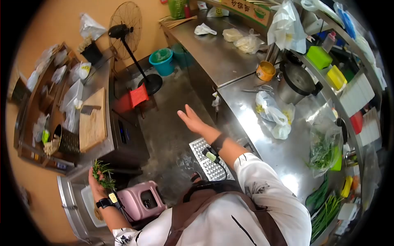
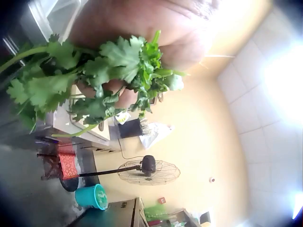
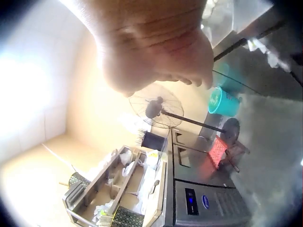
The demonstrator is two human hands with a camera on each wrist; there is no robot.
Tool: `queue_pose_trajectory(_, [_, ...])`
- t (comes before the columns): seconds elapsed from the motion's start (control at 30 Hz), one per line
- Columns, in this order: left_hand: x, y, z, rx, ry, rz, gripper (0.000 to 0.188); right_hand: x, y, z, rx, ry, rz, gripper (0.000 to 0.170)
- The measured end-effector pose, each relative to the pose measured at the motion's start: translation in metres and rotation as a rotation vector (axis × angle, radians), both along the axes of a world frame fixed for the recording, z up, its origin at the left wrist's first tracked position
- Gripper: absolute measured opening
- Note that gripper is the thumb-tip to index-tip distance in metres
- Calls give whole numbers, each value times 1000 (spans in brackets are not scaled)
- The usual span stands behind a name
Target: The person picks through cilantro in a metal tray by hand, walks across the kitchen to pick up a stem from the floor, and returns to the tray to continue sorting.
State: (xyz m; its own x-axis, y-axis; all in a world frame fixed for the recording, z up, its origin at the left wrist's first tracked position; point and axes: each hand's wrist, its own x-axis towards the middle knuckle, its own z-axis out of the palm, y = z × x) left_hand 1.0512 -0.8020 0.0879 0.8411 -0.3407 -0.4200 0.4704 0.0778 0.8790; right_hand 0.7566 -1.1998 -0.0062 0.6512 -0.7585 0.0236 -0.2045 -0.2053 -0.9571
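Observation:
Leafy green herbs are gripped in the left hand, held over the sink area at the lower left. In the left wrist view the herbs spread below the palm, with the left hand's fingers curled behind the leaves. The right hand is extended over the floor in mid-air, fingers straight, thumb apart, holding nothing. The right wrist view shows the right hand from the wrist side, touching nothing.
A cutting board with a cleaver lies on the left counter. A pink stool stands beside the sink rim. On the right counter are a pot, bags and greens. A fan and teal bucket stand ahead.

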Motion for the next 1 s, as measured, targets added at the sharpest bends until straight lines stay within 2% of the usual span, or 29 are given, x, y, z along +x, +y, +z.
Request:
queue_pose_trajectory(0.03, [28, 0, -1, -101, 15, -78, 25, 19, -12, 7, -26, -14, 11, 87])
queue_pose_trajectory(0.1, [78, -11, -6, -97, -81, -70, 22, 48, -23, 14, -73, -8, -1, 87])
queue_pose_trajectory(0.17, [96, -39, 7, -59, -69, -56, 22, 67, -37, 8, -87, -15, -11, 87])
queue_pose_trajectory(0.23, [155, -56, -29, -90, -103, -30, 26, 70, -46, 4, -67, 45, -10, 87])
queue_pose_trajectory(0.3, [175, -83, -35, -91, -69, -103, 27, 66, -54, 7, -2, 111, -18, 88])
queue_pose_trajectory(0.37, [173, -120, -23, -115, -59, -100, 29, 70, -70, -1, 10, 147, -49, 88])
queue_pose_trajectory(0.43, [183, -156, -24, -72, -93, -11, 30, 71, -89, -4, 24, 158, -58, 89])
queue_pose_trajectory(0.47, [198, -166, -29, -48, -77, -69, 31, 73, -98, -7, 21, 162, -72, 89])
queue_pose_trajectory(0.5, [212, -180, -36, 12, -67, -11, 38, 75, -107, -8, 18, 164, -75, 89])
queue_pose_trajectory(0.57, [225, -195, -34, -46, -18, -153, 39, 74, -125, -6, 5, 155, -72, 88])
queue_pose_trajectory(0.63, [194, -231, -7, 115, -73, -46, 32, 79, -149, -12, -8, 126, -79, 88])
queue_pose_trajectory(0.7, [221, -242, -11, -102, -43, -233, 29, 78, -170, -5, 31, 112, -81, 89])
queue_pose_trajectory(0.77, [251, -275, -11, 289, -214, 175, 33, 83, -192, -5, 56, 72, -66, 89])
queue_pose_trajectory(0.8, [257, -268, -10, 3, -152, -108, 41, 89, -198, -7, 81, 55, -81, 89])
queue_pose_trajectory(0.87, [257, -286, -6, 16, -156, -88, 38, 93, -220, -3, 16, 48, -20, 89])
queue_pose_trajectory(1.0, [257, -318, 1, 58, -150, -44, 32, 95, -241, -3, 40, 32, -7, 87])
